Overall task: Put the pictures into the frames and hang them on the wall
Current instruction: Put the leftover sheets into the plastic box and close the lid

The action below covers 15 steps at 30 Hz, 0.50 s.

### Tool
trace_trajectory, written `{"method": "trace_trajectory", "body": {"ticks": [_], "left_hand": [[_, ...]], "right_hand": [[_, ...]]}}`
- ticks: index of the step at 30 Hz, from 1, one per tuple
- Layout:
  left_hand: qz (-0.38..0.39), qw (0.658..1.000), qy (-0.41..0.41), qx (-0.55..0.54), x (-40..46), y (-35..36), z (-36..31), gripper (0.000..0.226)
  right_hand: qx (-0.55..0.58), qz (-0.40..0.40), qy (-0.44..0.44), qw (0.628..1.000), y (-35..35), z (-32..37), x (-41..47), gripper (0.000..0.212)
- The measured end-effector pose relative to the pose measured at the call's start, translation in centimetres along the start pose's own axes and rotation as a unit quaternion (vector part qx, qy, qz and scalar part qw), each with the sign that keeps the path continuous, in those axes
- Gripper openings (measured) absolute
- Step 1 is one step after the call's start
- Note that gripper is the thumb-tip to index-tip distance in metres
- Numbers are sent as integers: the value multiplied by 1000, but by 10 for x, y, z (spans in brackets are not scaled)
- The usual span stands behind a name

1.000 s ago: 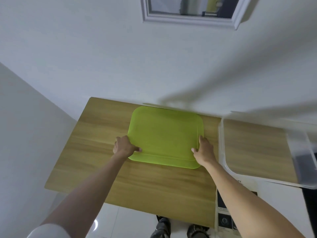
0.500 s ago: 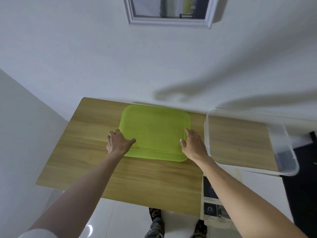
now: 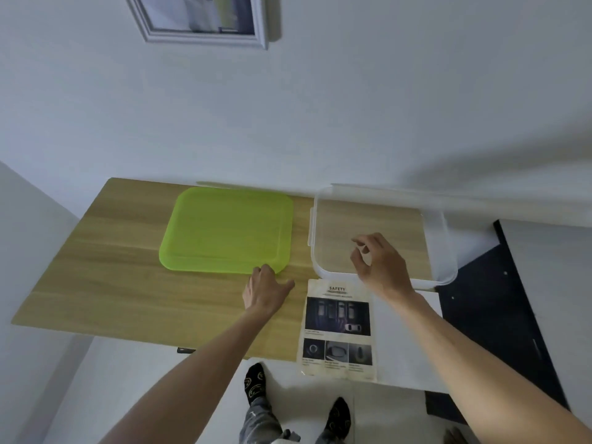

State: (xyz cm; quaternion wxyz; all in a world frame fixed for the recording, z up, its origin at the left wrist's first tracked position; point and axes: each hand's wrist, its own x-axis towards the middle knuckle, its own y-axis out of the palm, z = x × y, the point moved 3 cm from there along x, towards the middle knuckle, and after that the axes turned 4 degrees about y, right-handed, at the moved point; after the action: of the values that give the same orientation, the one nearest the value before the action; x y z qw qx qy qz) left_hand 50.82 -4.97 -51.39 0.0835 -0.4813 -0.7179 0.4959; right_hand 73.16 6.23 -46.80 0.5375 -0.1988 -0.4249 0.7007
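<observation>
A person's left hand (image 3: 266, 291) rests flat and empty beside the green lid (image 3: 227, 230), apparently set aside to free the clear box (image 3: 448, 251). The right hand (image 3: 379, 261) hovers over the box, fingers loosely pinched on nothing visible. A printed picture (image 3: 338, 328) lies on the table (image 3: 96, 277) below; one frame (image 3: 205, 36) already hangs on the wall

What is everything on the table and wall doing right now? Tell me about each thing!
green lid: flat on the wooden table.
clear box: open, looks empty.
safety sheet: flat, overhanging the table's near edge.
framed picture: on the wall.
left hand: at the lid's near corner.
right hand: over the box, holding nothing.
</observation>
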Motion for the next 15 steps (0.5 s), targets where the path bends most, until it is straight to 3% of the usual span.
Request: {"method": "trace_trajectory", "body": {"ticks": [6,9,12,15], "left_hand": [[76,996,-22,40,-43,67,-22,61],[83,995,-31,48,-54,84,-27,69],[74,995,-29,62,-58,94,-32,77],[61,995,-39,75,-62,100,-36,79]], "right_hand": [[15,4,65,998,-42,-76,-66,9],[-16,27,134,990,-49,-113,-95,14],[-74,73,249,963,-49,-142,-111,50],[-86,151,378,909,-41,-158,-121,87]]}}
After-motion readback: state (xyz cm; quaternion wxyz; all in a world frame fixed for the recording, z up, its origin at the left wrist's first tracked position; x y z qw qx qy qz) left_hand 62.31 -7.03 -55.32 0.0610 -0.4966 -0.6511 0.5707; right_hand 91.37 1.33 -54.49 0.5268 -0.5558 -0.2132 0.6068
